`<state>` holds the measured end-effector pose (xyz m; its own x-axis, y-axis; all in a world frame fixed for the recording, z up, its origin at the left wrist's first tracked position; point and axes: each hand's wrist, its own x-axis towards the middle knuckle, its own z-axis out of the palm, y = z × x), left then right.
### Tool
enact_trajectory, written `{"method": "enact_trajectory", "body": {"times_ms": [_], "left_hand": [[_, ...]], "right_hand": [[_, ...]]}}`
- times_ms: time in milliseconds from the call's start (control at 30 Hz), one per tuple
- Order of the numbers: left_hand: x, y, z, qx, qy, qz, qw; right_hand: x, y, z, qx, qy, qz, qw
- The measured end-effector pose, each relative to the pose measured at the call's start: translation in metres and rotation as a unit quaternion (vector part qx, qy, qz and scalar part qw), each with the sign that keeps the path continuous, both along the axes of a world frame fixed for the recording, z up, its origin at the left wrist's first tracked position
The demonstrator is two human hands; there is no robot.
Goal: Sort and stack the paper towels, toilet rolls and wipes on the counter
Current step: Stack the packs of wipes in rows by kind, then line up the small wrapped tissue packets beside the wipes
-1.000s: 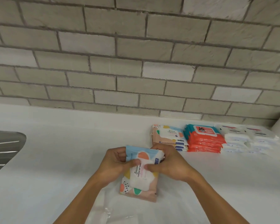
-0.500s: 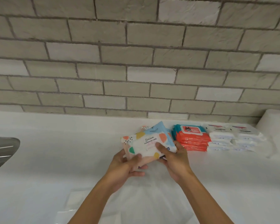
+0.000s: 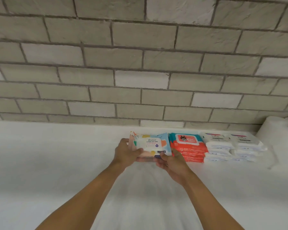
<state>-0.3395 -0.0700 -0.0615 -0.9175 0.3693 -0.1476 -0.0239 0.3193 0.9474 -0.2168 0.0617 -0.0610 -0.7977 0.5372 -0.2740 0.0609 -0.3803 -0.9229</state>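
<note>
Left hand (image 3: 125,153) and right hand (image 3: 174,161) each grip a near corner of the patterned wet-wipes pack (image 3: 152,143), thumbs on top, at the far side of the white counter (image 3: 56,163) by the brick wall (image 3: 140,63). Its right edge sits just beside the orange wipes stack (image 3: 188,147) — white wipes stacks (image 3: 219,146) and a paper towel roll (image 3: 279,136) stand farther right. The counter stretches on to the left and near side.

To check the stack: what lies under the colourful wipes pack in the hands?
Edges of similar packs show under the colourful wipes pack. The left hand and right hand cover most, so their number is unclear.
</note>
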Motion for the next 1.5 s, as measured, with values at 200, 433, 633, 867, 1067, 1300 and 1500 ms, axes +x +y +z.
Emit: {"method": "enact_trajectory", "body": {"times_ms": [200,433,633,867,1067,1300,1500], "left_hand": [[-0.022,0.019,-0.01,-0.053,0.035,0.004,0.998],[-0.021,0.036,-0.015,-0.063,0.064,-0.002,0.996],[-0.014,0.032,-0.02,-0.118,0.16,-0.05,0.979],[0.011,0.002,-0.012,-0.143,0.176,-0.039,0.973],[0.074,-0.038,0.004,-0.093,0.198,-0.076,0.973],[0.143,-0.078,-0.009,-0.099,0.199,-0.231,0.947],[0.18,-0.091,-0.037,-0.145,0.168,-0.351,0.91]], "right_hand": [[-0.017,0.017,-0.013,-0.17,0.017,-0.013,0.985],[-0.026,0.024,-0.029,-0.225,0.023,-0.109,0.968],[-0.025,0.028,-0.035,-0.202,-0.003,-0.117,0.972],[0.008,0.022,-0.024,-0.11,-0.023,-0.039,0.993],[0.068,-0.001,0.006,0.101,-0.094,0.024,0.99],[0.167,-0.032,0.003,0.303,-0.207,0.074,0.927],[0.236,-0.06,-0.021,0.387,-0.327,0.109,0.855]]}}
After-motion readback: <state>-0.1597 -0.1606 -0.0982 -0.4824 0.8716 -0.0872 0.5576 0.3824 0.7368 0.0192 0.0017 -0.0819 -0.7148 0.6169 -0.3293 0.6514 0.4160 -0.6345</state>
